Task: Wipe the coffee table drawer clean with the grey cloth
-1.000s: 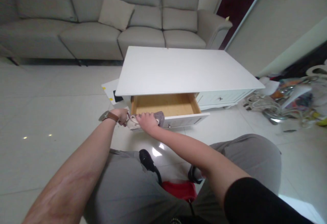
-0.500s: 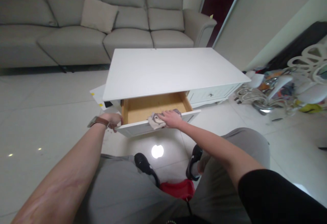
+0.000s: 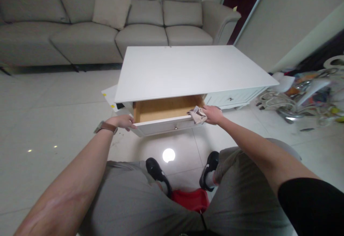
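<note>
A drawer (image 3: 161, 127) with a white front and bare wooden inside is pulled partway out of the white coffee table (image 3: 193, 67). My left hand (image 3: 125, 121) is closed on the left end of the drawer front, its fingers partly hidden. At the right end of that front, my right hand (image 3: 213, 114) is closed on a crumpled beige and grey cloth (image 3: 198, 115), which drapes over the top edge. A small metal knob (image 3: 176, 127) shows on the drawer's face.
Behind the table stands a grey sofa (image 3: 145, 35) with a cushion (image 3: 111, 8). A second, closed drawer (image 3: 231, 99) is on the right. Lamp parts and cables (image 3: 288, 110) lie on the right floor. Between my feet is a red plastic object (image 3: 190, 199).
My right hand and the cloth have slid right along the drawer's top edge to its right end, uncovering the knob. The drawer looks pushed in a little. My left hand stays at the left end.
</note>
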